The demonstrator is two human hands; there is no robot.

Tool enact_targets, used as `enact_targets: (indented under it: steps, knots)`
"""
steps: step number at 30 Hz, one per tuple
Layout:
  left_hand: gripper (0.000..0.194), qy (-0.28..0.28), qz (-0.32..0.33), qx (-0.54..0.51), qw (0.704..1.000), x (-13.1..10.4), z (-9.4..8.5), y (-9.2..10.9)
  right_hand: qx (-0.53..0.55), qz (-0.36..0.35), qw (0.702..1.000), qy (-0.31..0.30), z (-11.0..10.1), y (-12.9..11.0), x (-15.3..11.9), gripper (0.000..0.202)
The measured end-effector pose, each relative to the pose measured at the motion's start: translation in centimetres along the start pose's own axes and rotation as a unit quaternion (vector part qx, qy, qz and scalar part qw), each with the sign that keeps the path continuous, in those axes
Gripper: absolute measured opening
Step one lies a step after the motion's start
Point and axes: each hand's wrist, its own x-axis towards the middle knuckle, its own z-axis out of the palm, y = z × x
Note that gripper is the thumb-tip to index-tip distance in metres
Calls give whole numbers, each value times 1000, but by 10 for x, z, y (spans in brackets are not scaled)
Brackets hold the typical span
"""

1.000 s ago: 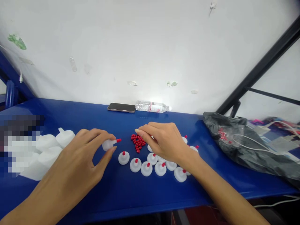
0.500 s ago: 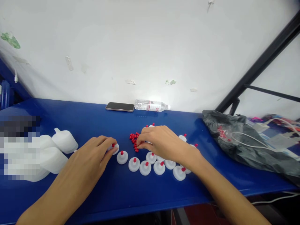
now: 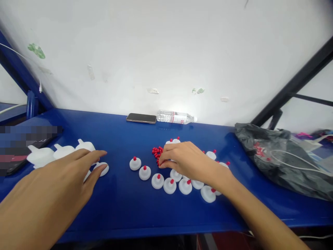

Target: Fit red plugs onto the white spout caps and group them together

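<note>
My left hand (image 3: 75,173) is over the left part of the blue table, thumb and fingers apart, beside a small white disc-shaped piece (image 3: 104,169) with no red cap visible. White funnel-shaped pieces (image 3: 41,156) lie beyond it. My right hand (image 3: 182,158) has its fingers pinched at the edge of a pile of small red caps (image 3: 156,151); what is between the fingertips is too small to make out. Several white discs with red caps on top, such as a front one (image 3: 157,181), stand around and below my right hand.
A phone (image 3: 141,118) and a clear plastic bottle (image 3: 175,117) lie by the wall on the blue table (image 3: 125,208). A dark plastic bag (image 3: 281,166) with a cable over it is at the right. A dark flat object (image 3: 50,135) sits far left.
My left hand has let go of a red-capped white disc and moved left to the uncapped pieces, opening. My right hand stays at the red caps. The view has turned slightly left.
</note>
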Motion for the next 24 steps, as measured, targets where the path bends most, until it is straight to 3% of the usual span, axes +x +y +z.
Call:
enact_targets:
  steps: [4, 11, 15, 18, 24]
  knots:
    - [59, -43, 15, 83, 995, -6, 7, 2, 4, -12, 1000, 14, 3, 2, -2, 12]
    - [58, -87, 28, 39, 995, -2, 2, 20, -3, -18, 1000, 16, 4, 4, -1, 12]
    - [49, -56, 34, 2, 998, 2, 2, 27, 4, -15, 1000, 9, 2, 3, -1, 11]
    - [58, -24, 38, 24, 999, 3, 6, 29, 16, 1, 1000, -6, 0, 2, -1, 12]
    - [69, -113, 63, 34, 991, 10, 10, 30, 48, 27, 998, -23, 0, 4, -2, 12]
